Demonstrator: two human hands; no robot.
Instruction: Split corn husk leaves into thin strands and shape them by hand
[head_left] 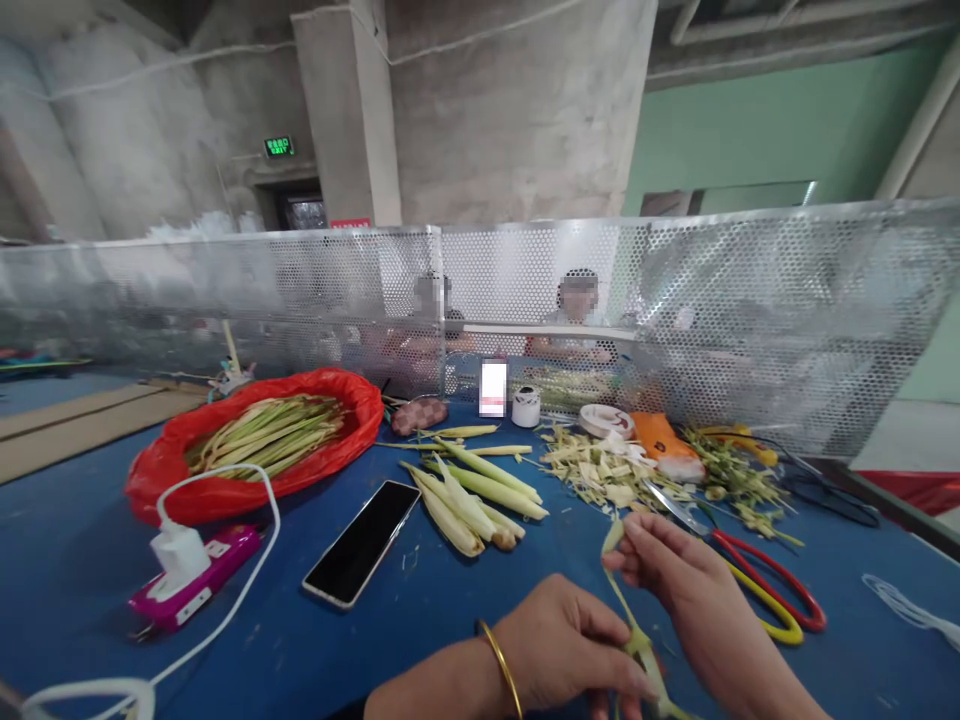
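Observation:
My left hand, with a gold bangle on its wrist, is closed around the lower end of a thin green stalk near the bottom edge. My right hand pinches a pale green strip of that stalk at its upper end, and the strip runs down between the two hands. Just beyond my right hand lie scissors with red and yellow handles on the blue table. Several peeled pale stalks lie in a loose pile ahead of my hands.
A red bag full of green stalks sits at the left. A black phone lies face up beside a pink power strip with a white charger. Cut scraps are heaped at centre right. A perforated metal screen backs the table, with people behind it.

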